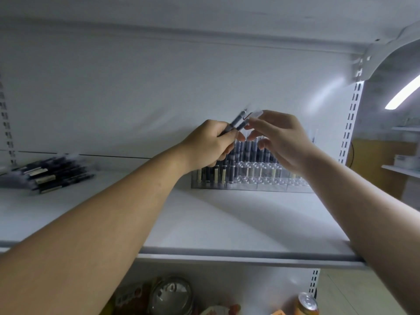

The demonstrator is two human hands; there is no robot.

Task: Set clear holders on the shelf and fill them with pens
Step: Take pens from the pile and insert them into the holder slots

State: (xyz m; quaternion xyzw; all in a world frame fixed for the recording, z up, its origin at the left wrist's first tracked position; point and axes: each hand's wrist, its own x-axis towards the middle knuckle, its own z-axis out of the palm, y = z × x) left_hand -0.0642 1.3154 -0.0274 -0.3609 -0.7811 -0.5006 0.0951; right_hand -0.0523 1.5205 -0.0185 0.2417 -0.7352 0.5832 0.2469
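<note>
A clear tiered holder (252,178) stands at the back of the white shelf (227,223), with several dark pens upright in its rows. My left hand (209,144) is raised above the holder and grips a few dark pens (236,121) that point up and to the right. My right hand (281,142) is right beside it, with its fingertips pinching the clear cap end of one pen (255,114). The two hands hide part of the holder's upper rows.
A pile of loose dark pens (52,173) lies on the shelf at the far left. Slotted uprights (351,119) frame the shelf on the right. On the level below stand a round lidded jar (170,296) and a drinks can (306,303).
</note>
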